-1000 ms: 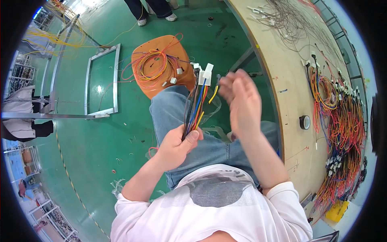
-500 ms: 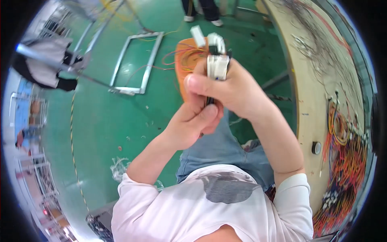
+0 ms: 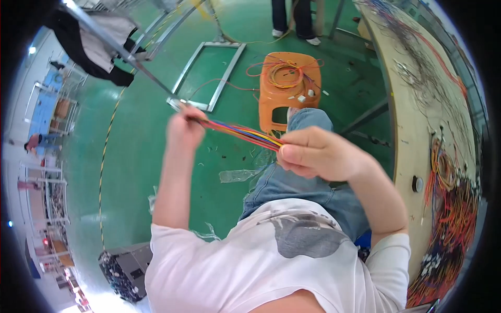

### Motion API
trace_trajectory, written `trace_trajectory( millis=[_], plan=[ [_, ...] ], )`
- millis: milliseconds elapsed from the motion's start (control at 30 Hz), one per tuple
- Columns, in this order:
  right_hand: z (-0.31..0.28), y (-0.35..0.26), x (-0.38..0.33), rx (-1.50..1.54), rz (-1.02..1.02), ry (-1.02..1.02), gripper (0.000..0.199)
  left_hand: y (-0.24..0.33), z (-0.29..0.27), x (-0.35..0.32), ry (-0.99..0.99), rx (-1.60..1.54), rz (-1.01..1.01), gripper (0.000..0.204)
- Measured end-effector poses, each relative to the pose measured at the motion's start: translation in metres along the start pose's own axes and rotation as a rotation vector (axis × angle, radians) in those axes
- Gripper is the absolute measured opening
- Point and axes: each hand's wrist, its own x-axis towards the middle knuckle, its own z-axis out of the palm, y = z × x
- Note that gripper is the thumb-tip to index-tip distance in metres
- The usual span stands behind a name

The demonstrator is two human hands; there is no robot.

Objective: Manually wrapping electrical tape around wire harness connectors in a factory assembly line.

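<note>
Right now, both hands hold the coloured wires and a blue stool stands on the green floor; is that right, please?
The stool is orange, not blue, as the head view shows; the left hand and right hand hold the coloured wires, and the floor is green.

Left-hand grip (image 3: 186,129) and right-hand grip (image 3: 319,154) holding a slanting bundle of multicoloured insulated wires (image 3: 243,132), its left end too blurred to resolve; beyond, coiled red-and-yellow wires (image 3: 301,79) on an orange plastic stool (image 3: 274,99).
</note>
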Motion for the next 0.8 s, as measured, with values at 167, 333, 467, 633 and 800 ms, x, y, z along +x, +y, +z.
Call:
trace_trajectory(
  millis=[167,333,467,633,800],
  plan=[
    [0.001,-0.065,-0.041,-0.135,0.031,0.015,0.031,-0.041,-0.001,-0.112,-0.372,0.556,-0.598,0.031],
    [0.011,-0.094,-0.062,-0.165,0.034,-0.019,0.028,-0.034,0.071,-0.146,-0.961,0.882,0.680,0.054],
    [-0.002,-0.111,-0.087,-0.065,-0.177,0.138,0.028,-0.022,0.059,-0.123,-1.435,0.665,-0.650,0.039],
    [-0.024,-0.078,-0.036,-0.176,-0.177,0.268,0.026,0.058,0.102,-0.128,-0.387,0.252,0.253,0.035],
    [0.008,-0.016,0.088,-0.040,-0.296,-0.002,0.038,0.172,0.180,-0.136,-0.982,0.456,0.033,0.014]
  ],
)
